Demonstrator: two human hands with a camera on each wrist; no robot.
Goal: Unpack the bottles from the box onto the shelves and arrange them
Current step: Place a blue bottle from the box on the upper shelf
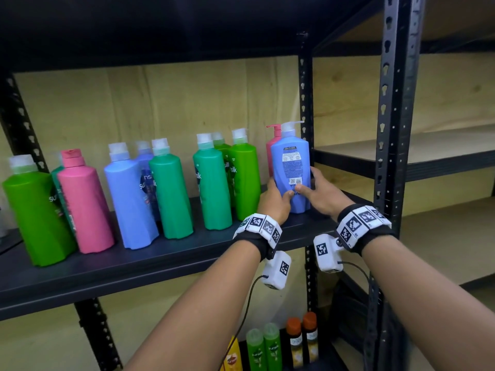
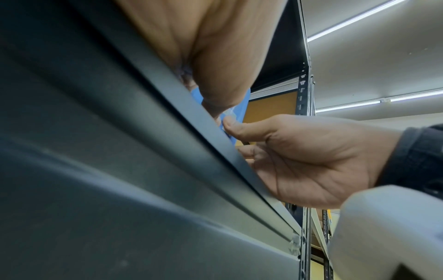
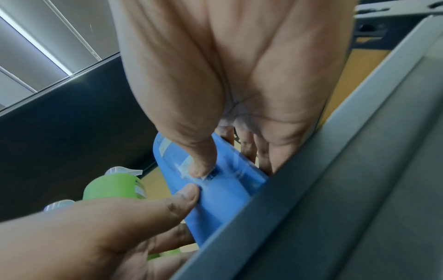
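A blue pump bottle point(image 1: 290, 167) stands upright at the right end of the dark shelf point(image 1: 160, 261), its back label facing me. My left hand point(image 1: 276, 198) holds its lower left side and my right hand point(image 1: 320, 192) its lower right side, both thumbs pressed on the front. In the right wrist view the blue bottle point(image 3: 215, 189) shows between both thumbs above the shelf's edge. A pink pump bottle point(image 1: 273, 145) stands right behind it. Several green, blue and pink bottles point(image 1: 171, 188) line the shelf to the left. The box is out of view.
A black upright post point(image 1: 305, 108) stands just behind and right of the blue bottle, a second post point(image 1: 391, 129) nearer me. Bare wooden shelves point(image 1: 442, 145) lie to the right. Small green and brown bottles point(image 1: 281, 344) stand on the shelf below.
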